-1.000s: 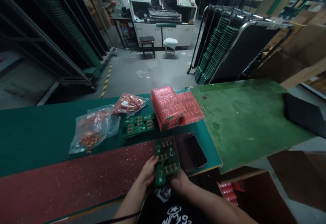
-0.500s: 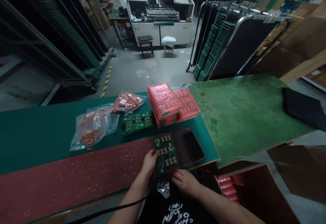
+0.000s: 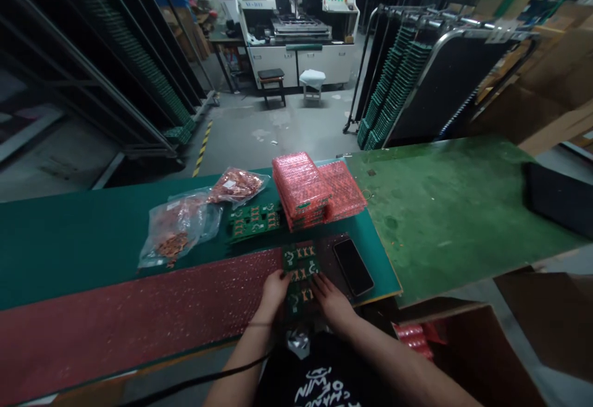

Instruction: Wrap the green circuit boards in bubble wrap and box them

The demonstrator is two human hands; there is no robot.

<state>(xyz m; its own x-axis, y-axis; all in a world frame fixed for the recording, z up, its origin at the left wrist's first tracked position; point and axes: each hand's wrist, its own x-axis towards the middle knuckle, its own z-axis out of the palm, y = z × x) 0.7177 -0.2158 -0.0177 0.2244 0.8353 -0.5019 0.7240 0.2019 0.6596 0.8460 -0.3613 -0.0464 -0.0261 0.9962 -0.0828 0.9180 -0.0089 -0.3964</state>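
A green circuit board panel (image 3: pixel 293 257) with orange-copper parts lies on a long strip of pink bubble wrap (image 3: pixel 185 302) along the table's near edge. My left hand (image 3: pixel 274 291) pinches the panel's left edge, thumb and forefinger closed on it. Over the right edge of the same panel rests my right hand (image 3: pixel 334 302), its fingers stretched out and touching the board. Farther back sit similar green circuit boards (image 3: pixel 254 222), next to a stack of pink bubble-wrapped packs (image 3: pixel 299 184).
A black phone (image 3: pixel 353 266) lies right of the panel. Clear plastic bags (image 3: pixel 178 225) of small copper-coloured parts lie at the back left. An open cardboard box (image 3: pixel 482 345) with pink bubble wrap stands below the table at right. The green table (image 3: pixel 445 197) adjoins on the right.
My right hand has moved up and forward from the panel's near end onto its right edge. My left hand keeps its hold on the left edge. The camera view has shifted slightly.
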